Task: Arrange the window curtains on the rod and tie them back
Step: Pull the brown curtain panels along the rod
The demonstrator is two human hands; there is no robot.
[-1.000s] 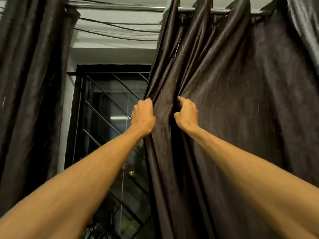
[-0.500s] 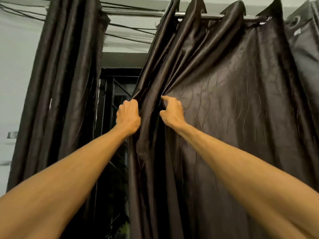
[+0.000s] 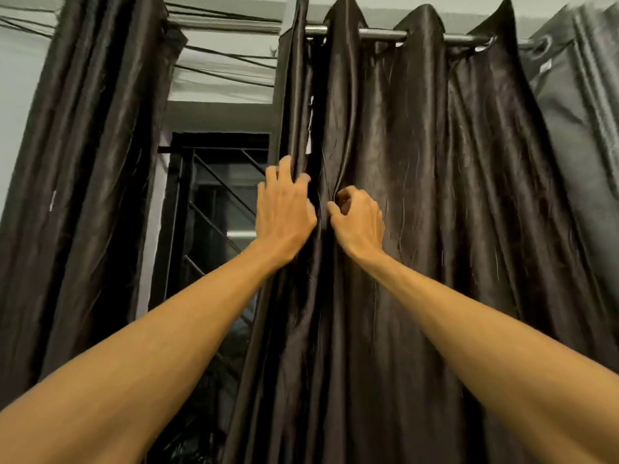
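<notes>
One curtain (image 3: 435, 195) fold pinched by right hand (image 3: 360, 222); left hand (image 3: 284, 212) at edge

We can read no writing here. A small white tag (image 3: 546, 66) sits on the curtain (image 3: 576, 145) at the far right, but it is too blurred for us to make out.

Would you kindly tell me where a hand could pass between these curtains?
The free gap lies between the left curtain and the right curtain, in front of the grille, whose bars close it behind. The right curtain's edge is crowded: the left hand is at it, fingers spread, and the right hand pinches a fold beside it.
</notes>
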